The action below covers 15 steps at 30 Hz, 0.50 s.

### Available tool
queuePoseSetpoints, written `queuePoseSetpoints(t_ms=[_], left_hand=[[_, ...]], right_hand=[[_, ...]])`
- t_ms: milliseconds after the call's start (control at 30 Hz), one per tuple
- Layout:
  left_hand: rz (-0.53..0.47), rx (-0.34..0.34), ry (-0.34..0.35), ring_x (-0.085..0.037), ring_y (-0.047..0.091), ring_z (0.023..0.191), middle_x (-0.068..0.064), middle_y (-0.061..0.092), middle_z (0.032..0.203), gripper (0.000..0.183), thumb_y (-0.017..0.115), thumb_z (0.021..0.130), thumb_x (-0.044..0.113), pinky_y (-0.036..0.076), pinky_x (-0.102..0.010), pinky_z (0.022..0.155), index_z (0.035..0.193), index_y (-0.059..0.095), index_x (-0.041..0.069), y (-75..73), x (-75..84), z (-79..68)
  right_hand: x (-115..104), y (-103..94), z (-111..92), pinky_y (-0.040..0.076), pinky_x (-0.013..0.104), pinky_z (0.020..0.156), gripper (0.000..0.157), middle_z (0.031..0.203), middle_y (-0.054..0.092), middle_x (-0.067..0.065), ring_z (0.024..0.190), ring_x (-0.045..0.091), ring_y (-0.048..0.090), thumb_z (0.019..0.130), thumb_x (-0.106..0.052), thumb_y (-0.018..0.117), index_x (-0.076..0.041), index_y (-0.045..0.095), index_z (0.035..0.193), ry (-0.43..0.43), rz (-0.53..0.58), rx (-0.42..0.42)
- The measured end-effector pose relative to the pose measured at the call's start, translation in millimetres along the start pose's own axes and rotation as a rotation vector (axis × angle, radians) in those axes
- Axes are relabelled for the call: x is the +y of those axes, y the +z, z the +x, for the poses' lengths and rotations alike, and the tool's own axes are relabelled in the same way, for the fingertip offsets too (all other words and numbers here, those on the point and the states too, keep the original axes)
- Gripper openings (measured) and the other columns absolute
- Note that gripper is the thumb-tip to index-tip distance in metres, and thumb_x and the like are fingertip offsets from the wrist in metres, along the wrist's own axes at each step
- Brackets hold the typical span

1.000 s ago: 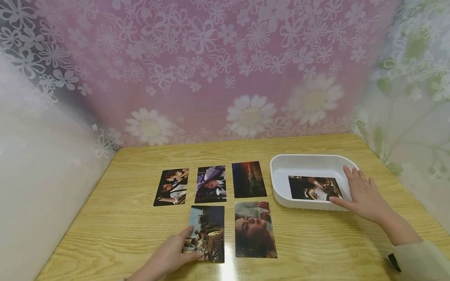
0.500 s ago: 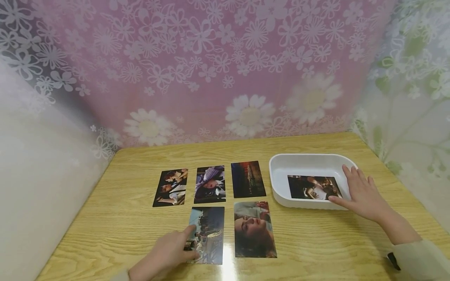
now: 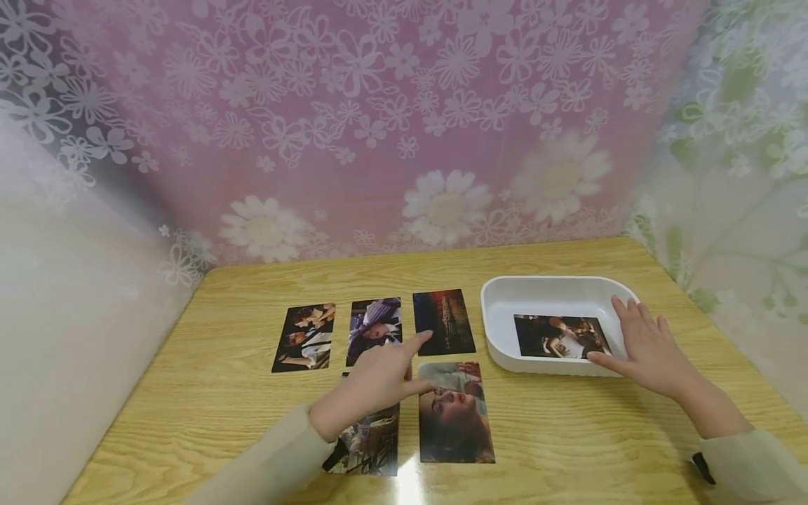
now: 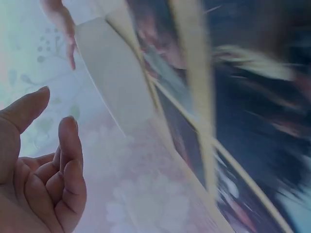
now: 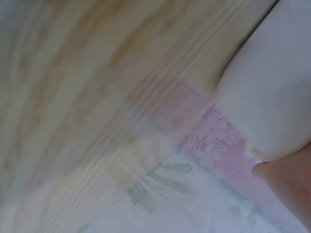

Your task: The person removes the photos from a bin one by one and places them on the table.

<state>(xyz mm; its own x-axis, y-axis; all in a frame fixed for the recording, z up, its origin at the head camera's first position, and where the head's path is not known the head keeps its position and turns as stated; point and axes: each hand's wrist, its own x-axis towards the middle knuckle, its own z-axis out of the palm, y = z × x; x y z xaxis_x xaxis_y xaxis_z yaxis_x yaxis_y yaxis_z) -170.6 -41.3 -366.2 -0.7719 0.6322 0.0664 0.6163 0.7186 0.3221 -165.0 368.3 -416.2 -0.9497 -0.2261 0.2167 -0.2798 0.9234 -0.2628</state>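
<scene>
My left hand (image 3: 379,379) is over the photo cards, thumb and index finger spread and pointing right. In the left wrist view this hand (image 4: 48,179) holds nothing. Partly hidden under it lies a card with an outdoor scene (image 3: 372,445). Its index fingertip overlaps the dark ship card (image 3: 445,322), its thumb the top of a reclining-figure card (image 3: 457,424). My right hand (image 3: 653,354) rests on the right end of a white tray (image 3: 549,280), fingers extended. One dark card (image 3: 562,337) lies inside the tray. In the right wrist view, a finger (image 5: 286,187) touches the tray's corner (image 5: 272,92).
A card with two figures (image 3: 304,338) and a purple-hat card (image 3: 372,322) lie in the back row, left of the ship card. All stand on a wood-grain table (image 3: 208,414). A pink flowered backdrop (image 3: 353,140) hangs along the back edge.
My left hand has left the front-left card's side and moved right and forward over the cards. That card stays lying on the table. My right hand stays on the tray.
</scene>
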Motion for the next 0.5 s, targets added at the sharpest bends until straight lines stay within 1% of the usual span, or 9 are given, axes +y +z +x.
queuePoseSetpoints(t_ms=[67,167,233,300,400,433,500], left_hand=[[-0.027,0.011,0.032,-0.001,0.040,0.039,0.015,0.046,0.054,0.070,0.061,0.080,0.044,0.031,-0.019,0.035,0.137,0.033,0.015,0.5,10.0,18.6],[-0.078,0.033,0.086,-0.001,0.044,0.046,0.010,0.052,0.066,0.071,0.061,0.080,0.044,0.035,-0.018,0.041,0.138,0.031,0.015,2.7,23.4,45.0],[-0.082,0.047,0.117,-0.002,0.049,0.056,0.007,0.057,0.078,0.072,0.060,0.080,0.045,0.039,-0.019,0.049,0.138,0.029,0.015,5.3,31.7,61.4],[-0.089,0.054,0.134,-0.004,0.054,0.069,0.003,0.058,0.093,0.074,0.060,0.080,0.045,0.043,-0.020,0.056,0.139,0.027,0.016,9.7,38.7,77.1],[-0.087,0.055,0.140,-0.008,0.054,0.092,0.000,0.053,0.114,0.077,0.059,0.079,0.047,0.045,-0.021,0.067,0.141,0.024,0.017,18.1,47.6,99.7],[-0.092,0.051,0.139,-0.010,0.052,0.098,-0.001,0.049,0.120,0.078,0.059,0.079,0.047,0.045,-0.021,0.067,0.141,0.023,0.018,21.4,49.9,106.9],[-0.093,0.040,0.138,-0.013,0.048,0.108,-0.003,0.043,0.128,0.080,0.059,0.078,0.047,0.046,-0.023,0.073,0.142,0.021,0.019,28.7,53.5,120.3]], right_hand=[[0,-0.1,0,-0.009,0.061,0.094,0.102,0.133,0.006,0.041,0.125,0.048,-0.004,0.079,-0.045,0.061,0.002,-0.005,0.140,0.002,-0.001,0.001],[-1,-0.8,-1,-0.007,0.061,0.094,0.102,0.134,0.008,0.040,0.125,0.048,-0.001,0.078,-0.046,0.062,0.002,-0.004,0.140,0.010,0.000,0.002],[-1,-0.3,-1,-0.006,0.062,0.094,0.102,0.134,0.008,0.040,0.126,0.048,-0.001,0.078,-0.046,0.062,0.002,-0.003,0.140,0.013,-0.002,0.002],[-1,0.3,0,-0.006,0.061,0.094,0.102,0.134,0.009,0.040,0.126,0.048,-0.001,0.078,-0.046,0.062,0.002,-0.002,0.140,0.013,-0.001,0.007],[-1,0.7,-1,-0.007,0.061,0.095,0.102,0.134,0.009,0.039,0.126,0.047,-0.001,0.077,-0.046,0.062,0.002,-0.002,0.140,0.017,0.000,0.010],[-1,0.5,-1,-0.006,0.061,0.095,0.102,0.134,0.009,0.039,0.126,0.047,-0.001,0.077,-0.046,0.062,0.002,-0.002,0.140,0.016,0.000,0.011],[0,0.3,-2,-0.006,0.061,0.095,0.102,0.135,0.009,0.039,0.126,0.047,0.000,0.077,-0.046,0.062,0.001,-0.002,0.141,0.018,-0.001,0.010]])
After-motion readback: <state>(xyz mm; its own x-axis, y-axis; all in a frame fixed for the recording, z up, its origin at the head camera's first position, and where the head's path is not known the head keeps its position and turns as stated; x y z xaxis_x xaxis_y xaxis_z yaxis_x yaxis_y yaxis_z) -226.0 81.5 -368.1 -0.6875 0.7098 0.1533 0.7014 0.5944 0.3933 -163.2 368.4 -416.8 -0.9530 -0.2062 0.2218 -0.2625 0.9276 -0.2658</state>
